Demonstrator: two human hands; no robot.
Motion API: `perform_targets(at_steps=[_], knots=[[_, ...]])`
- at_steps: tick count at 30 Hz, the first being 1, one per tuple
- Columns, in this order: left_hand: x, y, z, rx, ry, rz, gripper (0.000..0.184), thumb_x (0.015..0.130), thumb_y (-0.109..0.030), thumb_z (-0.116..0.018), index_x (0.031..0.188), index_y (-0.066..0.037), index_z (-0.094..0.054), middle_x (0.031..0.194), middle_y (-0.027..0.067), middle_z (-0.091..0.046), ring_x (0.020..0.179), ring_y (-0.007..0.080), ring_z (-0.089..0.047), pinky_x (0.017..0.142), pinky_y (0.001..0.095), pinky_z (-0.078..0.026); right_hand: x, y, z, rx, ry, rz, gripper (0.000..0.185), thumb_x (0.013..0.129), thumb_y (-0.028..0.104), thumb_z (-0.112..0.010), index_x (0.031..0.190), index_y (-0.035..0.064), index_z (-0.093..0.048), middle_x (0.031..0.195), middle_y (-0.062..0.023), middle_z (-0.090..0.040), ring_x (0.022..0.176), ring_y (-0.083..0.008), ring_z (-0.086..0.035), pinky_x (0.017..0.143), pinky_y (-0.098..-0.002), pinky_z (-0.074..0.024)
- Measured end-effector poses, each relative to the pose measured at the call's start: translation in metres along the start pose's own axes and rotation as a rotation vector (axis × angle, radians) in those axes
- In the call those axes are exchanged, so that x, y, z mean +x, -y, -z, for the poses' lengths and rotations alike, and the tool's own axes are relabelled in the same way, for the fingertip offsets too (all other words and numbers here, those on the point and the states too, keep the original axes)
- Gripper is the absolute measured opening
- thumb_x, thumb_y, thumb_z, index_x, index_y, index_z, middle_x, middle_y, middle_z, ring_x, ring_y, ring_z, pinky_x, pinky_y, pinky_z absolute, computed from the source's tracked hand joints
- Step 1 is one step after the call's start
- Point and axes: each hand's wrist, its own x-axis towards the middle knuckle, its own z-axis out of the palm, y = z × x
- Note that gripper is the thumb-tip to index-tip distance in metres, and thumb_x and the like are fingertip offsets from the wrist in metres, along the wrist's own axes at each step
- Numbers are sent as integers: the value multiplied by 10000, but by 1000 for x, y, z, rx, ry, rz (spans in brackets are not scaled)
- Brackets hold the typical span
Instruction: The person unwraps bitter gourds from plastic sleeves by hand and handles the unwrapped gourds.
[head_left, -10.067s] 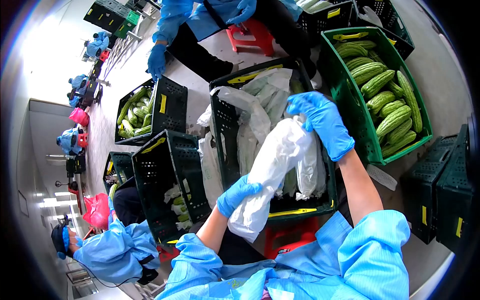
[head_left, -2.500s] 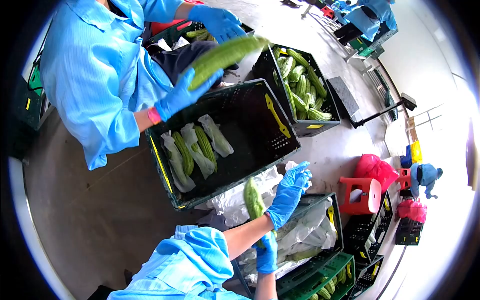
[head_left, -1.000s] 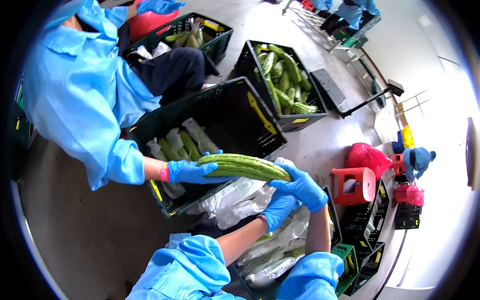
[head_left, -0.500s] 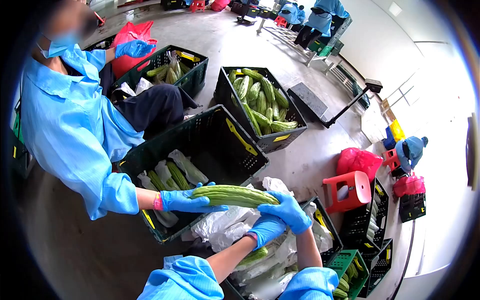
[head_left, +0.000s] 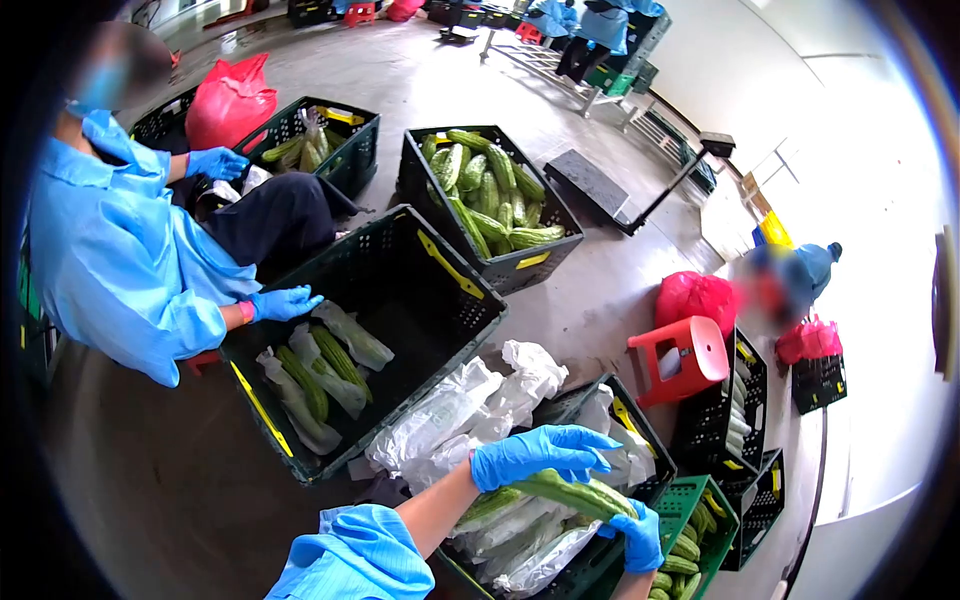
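A long green ribbed gourd (head_left: 575,492) lies slanted above a dark crate (head_left: 650,490) of wrapped gourds. My right hand (head_left: 636,535) is closed round its lower right end. Over the gourd's upper side, my left hand (head_left: 545,455) has its fingers stretched out and apart. White plastic sleeves (head_left: 440,415) drape over the crate's upper left edge. Another green gourd (head_left: 490,505) lies below my left wrist. Beyond the sleeves, a larger dark crate (head_left: 400,290) holds several gourds (head_left: 342,362), some in sleeves.
A co-worker (head_left: 130,250) sits at the left, one open hand (head_left: 285,303) over the larger crate. A crate of bare gourds (head_left: 490,200) stands beyond it. A red stool (head_left: 685,362), a green crate (head_left: 690,490) and a platform scale (head_left: 590,185) are at the right.
The gourd has left the co-worker's hand and moved down and right with my right hand. My left hand has opened. The co-worker's hand has drawn back, and the view has shifted.
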Motion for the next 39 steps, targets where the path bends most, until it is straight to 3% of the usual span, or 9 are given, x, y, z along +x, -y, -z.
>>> perform_targets(at_steps=[2,6,9,12,14,17,23,32,39], knots=[[15,21,-9,87,-3,77,565,925,-282,-662,1400,-37,-476,1297,119,-585,1195,205,-547,1039,320,-415,-14,-22,18,50,19,-49,518,685,111,-774,1111,-132,-606,899,-166,-690,677,-230,-680,614,-346,-598],[30,73,-30,853,155,365,839,837,-549,-678,1433,-18,-419,1426,197,-475,1314,305,-460,1094,369,-347,-31,-53,38,151,84,-89,541,638,22,-800,1123,-121,-610,997,-176,-692,833,-245,-690,680,-373,-606],[32,124,-45,298,369,552,748,876,-401,-701,1451,-23,-407,1363,101,-547,1232,168,-491,1072,310,-360,-33,-57,45,148,140,-102,547,611,-27,-797,1127,-99,-633,1001,-129,-702,887,-190,-675,783,-321,-565],[34,152,-39,353,257,465,687,886,-323,-704,1439,-21,-429,1327,78,-571,1191,130,-495,1063,296,-367,-30,-50,47,202,87,-110,523,661,21,-770,1155,-75,-631,1068,-124,-689,950,-194,-664,850,-327,-544],[37,135,-50,399,96,495,613,871,-329,-709,1357,-13,-510,1221,61,-614,1122,141,-528,1015,305,-407,-23,-54,39,248,1,92,517,798,103,-726,1261,-60,-566,1153,-108,-657,1017,-185,-639,920,-312,-508],[45,139,-59,219,-131,563,536,887,-309,-685,1309,-20,-527,1122,39,-619,976,112,-583,863,293,-495,-12,-84,41,480,-111,-45,397,900,157,-677,1247,-4,-572,1101,-48,-643,983,-135,-619,865,-290,-512],[42,184,-55,96,-160,655,568,843,-188,-705,1344,-31,-489,1143,67,-616,1026,155,-590,906,308,-472,-18,-76,42,519,-139,-48,390,877,47,-681,1247,-23,-581,1108,-48,-651,1006,-129,-608,894,-275,-496],[31,198,-76,-257,-224,855,620,826,-195,-655,1386,-51,-431,1155,111,-607,1040,237,-618,925,395,-512,-27,-86,42,344,-108,-181,362,902,101,-661,1225,-47,-594,1087,-67,-666,946,-129,-607,853,-277,-491],[32,204,-81,-119,-282,804,475,805,-158,-668,1243,-33,-535,1013,50,-614,892,139,-603,796,285,-495,-23,-93,41,323,-112,-180,336,893,135,-650,1186,-19,-594,1079,-67,-660,968,-125,-593,876,-279,-469]])
